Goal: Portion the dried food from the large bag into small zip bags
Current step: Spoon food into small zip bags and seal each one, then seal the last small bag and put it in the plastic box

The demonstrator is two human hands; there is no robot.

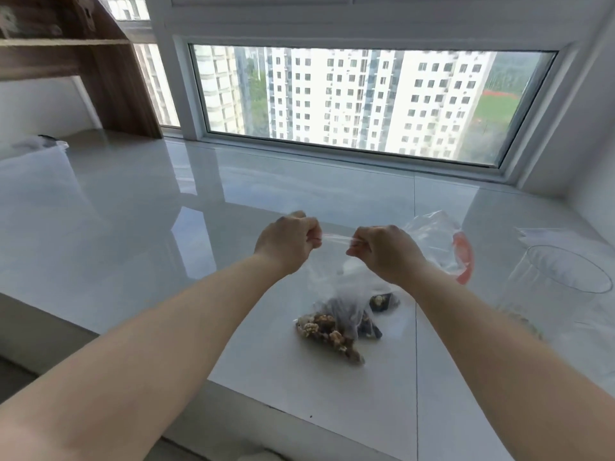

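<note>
The glossy white worktop (139,207) runs under the wide window (366,101), with a wooden shelf unit (109,61) at its far left. At your far right stands a large clear bag (562,287), its mouth open and facing upward. Behind your right hand lies a crumpled clear bag with a red strip (462,257). Your left hand (286,242) and right hand (382,252) each pinch the top edge of a small zip bag (336,294), fingers curled tight, pulling that edge taut left to right between them. The bag hangs from your grip with its long axis vertical and mouth upward. Its bottom, filled with brown dried food (327,331), rests on the worktop.
</note>
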